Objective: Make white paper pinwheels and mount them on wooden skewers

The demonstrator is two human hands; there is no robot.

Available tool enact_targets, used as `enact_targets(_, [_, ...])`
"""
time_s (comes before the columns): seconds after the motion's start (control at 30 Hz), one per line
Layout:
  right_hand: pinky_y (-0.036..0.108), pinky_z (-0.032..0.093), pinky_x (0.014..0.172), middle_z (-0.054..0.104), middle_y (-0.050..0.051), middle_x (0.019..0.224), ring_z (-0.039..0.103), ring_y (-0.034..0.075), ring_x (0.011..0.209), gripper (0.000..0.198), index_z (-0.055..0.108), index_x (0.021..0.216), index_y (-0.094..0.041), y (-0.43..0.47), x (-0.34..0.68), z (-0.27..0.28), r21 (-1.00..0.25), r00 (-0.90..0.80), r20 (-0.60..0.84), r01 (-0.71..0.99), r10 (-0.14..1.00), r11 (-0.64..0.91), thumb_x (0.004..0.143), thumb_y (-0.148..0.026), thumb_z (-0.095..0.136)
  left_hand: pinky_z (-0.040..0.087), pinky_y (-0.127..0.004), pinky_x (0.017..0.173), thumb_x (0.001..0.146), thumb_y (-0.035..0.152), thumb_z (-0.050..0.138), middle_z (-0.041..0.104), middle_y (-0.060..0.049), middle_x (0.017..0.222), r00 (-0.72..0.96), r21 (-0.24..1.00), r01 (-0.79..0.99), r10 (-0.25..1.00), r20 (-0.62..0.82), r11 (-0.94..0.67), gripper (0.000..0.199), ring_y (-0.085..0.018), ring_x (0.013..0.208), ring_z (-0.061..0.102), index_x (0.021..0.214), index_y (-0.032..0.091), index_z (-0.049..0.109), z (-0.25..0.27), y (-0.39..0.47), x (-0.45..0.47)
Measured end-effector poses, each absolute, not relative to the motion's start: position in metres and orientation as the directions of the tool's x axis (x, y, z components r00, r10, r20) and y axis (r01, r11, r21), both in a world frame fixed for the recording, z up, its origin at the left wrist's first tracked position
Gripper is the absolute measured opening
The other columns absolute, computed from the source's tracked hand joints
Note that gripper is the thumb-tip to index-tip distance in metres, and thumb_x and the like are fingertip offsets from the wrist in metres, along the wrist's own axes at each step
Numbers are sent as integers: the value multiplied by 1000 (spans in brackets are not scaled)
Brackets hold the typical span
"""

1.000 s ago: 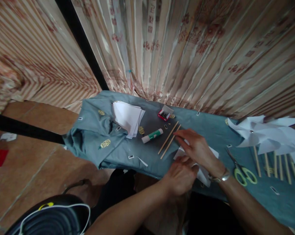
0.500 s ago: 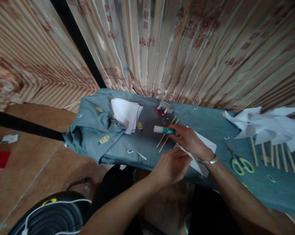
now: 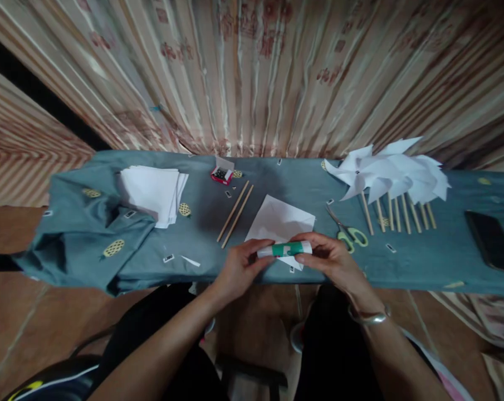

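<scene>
A green and white glue stick (image 3: 285, 250) lies level between my two hands, above the table's front edge. My left hand (image 3: 244, 266) pinches its white left end. At the other end, my right hand (image 3: 331, 259) has thumb and fingers closed on it. Beneath and behind the stick, a white paper sheet (image 3: 277, 218) rests on the cloth. Two thin wooden sticks (image 3: 235, 214) lie side by side to the left of the paper. To the right are scissors (image 3: 348, 231) with yellow-green handles.
White paper pinwheels (image 3: 387, 171) on wooden sticks lie in a row at the right, with a black phone (image 3: 492, 239) beyond them. A stack of white paper (image 3: 149, 192) is at the left. A small red open box (image 3: 222, 171) sits at the back of the blue-grey cloth (image 3: 205, 192).
My view has swung to the right. The glue stick, held by my right hand alone before, is now gripped at both ends, my left hand having come up from the paper.
</scene>
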State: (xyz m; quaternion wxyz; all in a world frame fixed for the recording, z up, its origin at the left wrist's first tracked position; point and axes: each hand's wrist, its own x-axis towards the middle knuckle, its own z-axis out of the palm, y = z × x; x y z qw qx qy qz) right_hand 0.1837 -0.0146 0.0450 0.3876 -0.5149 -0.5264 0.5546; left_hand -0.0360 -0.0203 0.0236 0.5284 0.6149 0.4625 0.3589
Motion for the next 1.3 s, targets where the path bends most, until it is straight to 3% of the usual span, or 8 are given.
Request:
enact_targets(0.17, [25,57,71,76,1,87,69,15,75,33,77,93,-26,-19,187,40,-930,-181,-289,-178,940,-320,65,-42,86,52,-27,68,77,41,72,72,-4,81,355,927,-90,881,-311,364,45,-15,67,62,112,13,71,24,-21,-11])
enact_targets(0.3, [28,58,71,77,1,84,69,15,71,28,76,87,-25,-17,190,35,-925,-179,-306,-176,935,-336,68,-43,85,49,-25,63,72,43,76,67,0,66,357,895,-108,857,-372,434,49,-12,60,58,110,12,73,27,-19,-2])
enact_targets(0.43, [27,59,65,75,0,78,68,14,65,25,75,79,-25,-6,208,28,-942,25,-245,-241,969,-232,69,-46,84,49,-25,60,71,44,76,72,-4,78,318,889,-87,858,-403,449,51,-10,57,57,111,12,71,30,-10,-6])
enact_targets(0.63, [28,61,63,73,0,74,66,13,59,29,72,79,-23,9,222,19,-950,111,-227,-242,968,-195,74,-51,79,52,-26,68,71,36,75,73,-5,91,-33,978,186,995,-93,98,40,-15,74,65,105,16,67,38,26,-62])
enact_targets(0.83, [24,57,61,72,0,72,65,12,59,35,74,84,-21,18,206,18,-966,153,-204,-194,967,-173,70,-52,82,53,-31,78,81,26,60,69,-7,108,14,626,775,992,126,-90,29,-18,78,63,107,17,70,36,48,-111])
enact_targets(1.07, [27,57,61,73,2,77,64,13,61,33,74,81,-22,23,199,13,-978,175,-180,-132,968,-158,71,-52,80,55,-35,82,82,25,61,62,-11,121,129,563,814,989,68,-145,45,-18,83,64,125,14,61,26,52,-121])
enact_targets(1.2, [28,57,62,73,1,77,65,13,62,31,73,81,-22,26,201,12,-982,197,-164,-127,967,-140,70,-50,82,48,-47,102,84,32,66,57,-15,133,145,462,836,932,331,-295,53,-30,119,56,132,13,55,37,45,-108])
enact_targets(1.3, [30,58,67,74,0,80,67,14,67,33,73,86,-23,26,197,16,-993,210,-117,-51,971,-109,67,-47,85,49,-48,101,94,30,54,61,-11,130,340,336,759,780,526,-557,36,-27,119,57,129,20,55,34,28,-76])
